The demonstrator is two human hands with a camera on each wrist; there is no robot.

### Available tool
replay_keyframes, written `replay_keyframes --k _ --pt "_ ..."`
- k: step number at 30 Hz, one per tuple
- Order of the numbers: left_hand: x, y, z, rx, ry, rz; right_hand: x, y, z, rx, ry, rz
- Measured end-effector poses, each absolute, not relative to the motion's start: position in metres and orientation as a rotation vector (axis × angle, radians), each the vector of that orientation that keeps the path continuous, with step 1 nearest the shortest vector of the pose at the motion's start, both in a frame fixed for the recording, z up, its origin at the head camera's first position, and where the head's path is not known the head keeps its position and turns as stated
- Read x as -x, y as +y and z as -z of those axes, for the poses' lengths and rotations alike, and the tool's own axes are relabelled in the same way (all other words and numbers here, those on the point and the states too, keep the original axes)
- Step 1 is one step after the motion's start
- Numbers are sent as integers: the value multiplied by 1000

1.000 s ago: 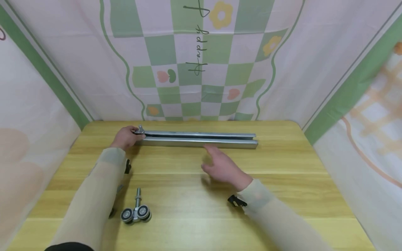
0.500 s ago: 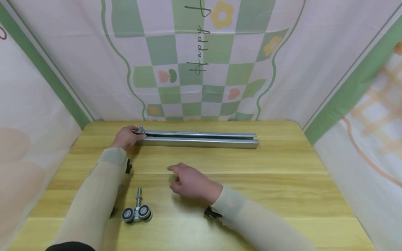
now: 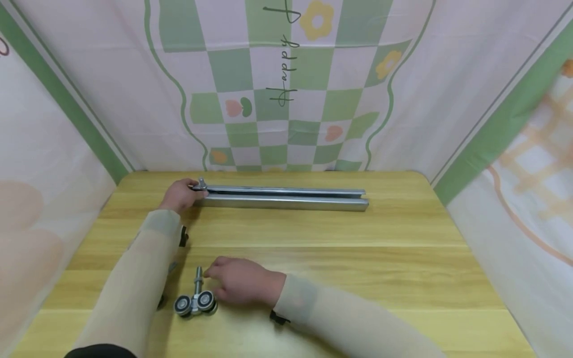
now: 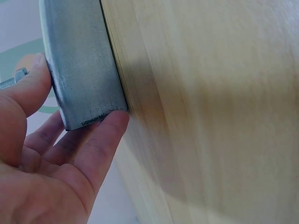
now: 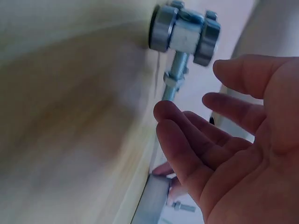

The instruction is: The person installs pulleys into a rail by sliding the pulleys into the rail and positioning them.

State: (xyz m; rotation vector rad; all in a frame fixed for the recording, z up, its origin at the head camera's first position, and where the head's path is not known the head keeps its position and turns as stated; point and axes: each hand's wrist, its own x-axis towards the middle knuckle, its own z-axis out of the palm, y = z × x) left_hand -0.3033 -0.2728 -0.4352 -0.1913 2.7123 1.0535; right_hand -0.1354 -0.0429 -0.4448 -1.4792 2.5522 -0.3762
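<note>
A long slotted metal rail (image 3: pixel 286 203) lies across the back of the table. My left hand (image 3: pixel 179 195) holds its left end, thumb on the upper edge and fingers at the end, as the left wrist view shows. A bolt (image 3: pixel 201 184) stands up out of the slot beside that thumb. Nearer me lies a roller trolley (image 3: pixel 195 302) with wheels and a threaded bolt with nuts. My right hand (image 3: pixel 241 281) is just right of it, its parted fingers (image 5: pixel 180 144) close to the bolt and holding nothing.
Part of another metal piece (image 3: pixel 172 267) shows beside my left forearm, which hides the rest of it. The wooden table (image 3: pixel 358 278) is enclosed by printed fabric curtains (image 3: pixel 286 99) at the back and both sides.
My right hand has moved away from the front of the rail, left and toward me, to beside the roller trolley. My left hand has stayed on the rail's end.
</note>
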Motion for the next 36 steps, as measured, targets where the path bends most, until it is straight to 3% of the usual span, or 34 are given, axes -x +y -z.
replay_keyframes --k 20,36 --pt "304 -271 436 179 2714 -1039 119 -60 444 1571 2495 82" --pt "301 -271 434 173 2723 -1022 120 -28 438 1413 2582 32"
